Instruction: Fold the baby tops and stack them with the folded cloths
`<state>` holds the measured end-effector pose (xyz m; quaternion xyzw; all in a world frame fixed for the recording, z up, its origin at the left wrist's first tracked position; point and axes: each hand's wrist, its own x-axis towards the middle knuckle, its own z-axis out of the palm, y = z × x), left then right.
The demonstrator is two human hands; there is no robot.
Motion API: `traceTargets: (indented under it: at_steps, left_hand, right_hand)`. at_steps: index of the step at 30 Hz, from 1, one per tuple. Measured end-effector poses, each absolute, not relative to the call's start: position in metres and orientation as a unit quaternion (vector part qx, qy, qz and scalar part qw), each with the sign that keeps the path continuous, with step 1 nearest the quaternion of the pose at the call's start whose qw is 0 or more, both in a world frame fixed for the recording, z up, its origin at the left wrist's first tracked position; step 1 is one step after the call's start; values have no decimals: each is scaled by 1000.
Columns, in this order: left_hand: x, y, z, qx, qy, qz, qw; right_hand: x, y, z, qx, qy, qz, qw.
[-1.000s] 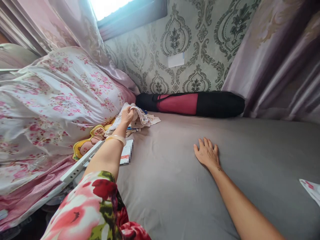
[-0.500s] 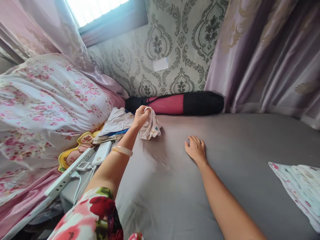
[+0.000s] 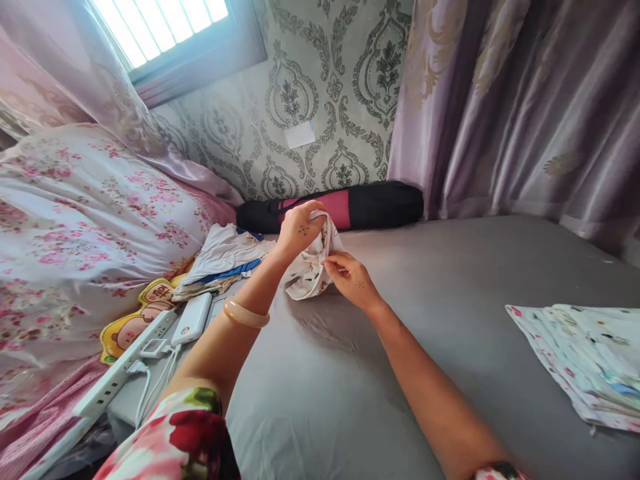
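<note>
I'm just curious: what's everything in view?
Bed: one, grey, centre
Patterned cloth: one, whitish, above the bed
Clothes pile: one, white and blue, left
Folded stack: one, whitish, right
Wall: one, grey, back
Card: one, white, on wall
Long bag: one, black and pink, back
Window: one, bright, upper left
Curtains: two, mauve, left and right
Floral cover: one, whitish, left
Pig cushion: one, yellow, left
Power strip: one, white, lower left
Small box: one, white, beside power strip
Cables: several, white, lower left
Bracelet: one, cream, left arm
Sleeves: two, floral, bottom
Left hand: one, bare, holding cloth
Right hand: one, bare, pinching cloth
</note>
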<state>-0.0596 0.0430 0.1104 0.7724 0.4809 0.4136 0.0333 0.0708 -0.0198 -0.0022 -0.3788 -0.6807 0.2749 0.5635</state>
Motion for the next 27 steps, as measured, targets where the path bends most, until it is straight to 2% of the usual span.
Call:
traceTargets:
  at_steps: [3, 7, 11, 16, 21, 27]
  left_hand:
    - [-53, 36, 117, 776, 482, 406, 27]
    - [-56, 35, 118, 776, 475, 415, 30]
    - [-70, 36, 110, 805, 435, 393, 89]
    - [-79, 24, 94, 851, 366, 343, 155]
    - [-72, 12, 73, 840, 380, 353, 159]
    - [-56, 2, 36, 826, 433, 325, 157]
  right_hand:
    - [71, -27, 3, -358, -718, 263, 535]
    - [85, -20, 4, -424, -704, 246, 513]
    - [117, -14, 14, -491, -613, 252, 565]
    - [152, -37, 46, -464, -547, 340, 608]
    - [163, -62, 68, -488, -540, 378, 573]
    - [183, -50, 48, -583, -552, 329, 497]
